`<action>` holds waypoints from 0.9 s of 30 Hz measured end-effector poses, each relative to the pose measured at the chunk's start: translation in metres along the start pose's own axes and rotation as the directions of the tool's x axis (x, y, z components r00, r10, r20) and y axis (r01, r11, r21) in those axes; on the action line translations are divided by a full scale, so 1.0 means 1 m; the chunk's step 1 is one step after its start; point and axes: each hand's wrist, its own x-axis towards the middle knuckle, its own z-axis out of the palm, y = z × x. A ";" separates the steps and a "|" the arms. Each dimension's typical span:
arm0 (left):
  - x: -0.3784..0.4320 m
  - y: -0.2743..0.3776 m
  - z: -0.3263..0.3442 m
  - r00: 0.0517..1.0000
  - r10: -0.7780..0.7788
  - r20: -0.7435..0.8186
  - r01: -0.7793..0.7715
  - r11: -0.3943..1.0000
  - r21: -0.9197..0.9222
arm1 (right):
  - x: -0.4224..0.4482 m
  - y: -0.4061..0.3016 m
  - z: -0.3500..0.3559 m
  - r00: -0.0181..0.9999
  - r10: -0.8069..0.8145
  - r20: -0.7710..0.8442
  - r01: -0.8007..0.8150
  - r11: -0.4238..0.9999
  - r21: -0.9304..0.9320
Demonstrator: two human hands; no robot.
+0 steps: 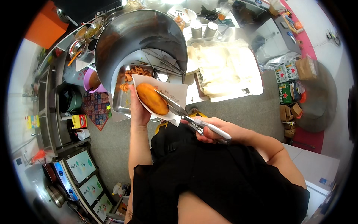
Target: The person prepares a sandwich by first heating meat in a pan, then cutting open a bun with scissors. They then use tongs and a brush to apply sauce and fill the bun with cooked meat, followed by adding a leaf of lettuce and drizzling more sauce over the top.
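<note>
My left hand (139, 110) holds a white paper sleeve (176, 91) with a golden-brown oval flatbread (151, 98) lying in it. In my right hand (211, 130) are kitchen scissors (174, 105) with pale handles and a serrated blade. The blades reach over the upper right edge of the bread; whether they have cut into it I cannot tell. Just beyond my left hand is a steel tray (120, 98) with chunks of browned, sauced food (138, 70), partly hidden by the paper and hand.
A large round metal vessel (123, 42) stands behind the tray, with metal skewers or tongs (165, 63) inside. Right of it, a cream cloth (226, 70) covers part of the worktop, near two metal shakers (196, 29). Bowls (93, 29) and a purple basin (93, 81) are at left.
</note>
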 end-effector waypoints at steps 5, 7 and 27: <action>0.002 -0.021 -0.021 0.999 0.042 0.015 -0.038 0.978 -0.206 | 0.003 -0.011 0.009 0.997 0.057 -0.048 -0.055 0.998 0.044; 0.002 -0.026 -0.022 0.999 0.023 0.023 -0.016 0.968 -0.249 | 0.004 -0.013 0.011 0.993 0.078 -0.085 -0.073 0.996 0.058; -0.009 0.006 0.024 0.999 0.013 -0.038 -0.009 0.995 0.100 | 0.001 -0.025 -0.001 0.974 0.224 0.044 -0.223 0.975 -0.010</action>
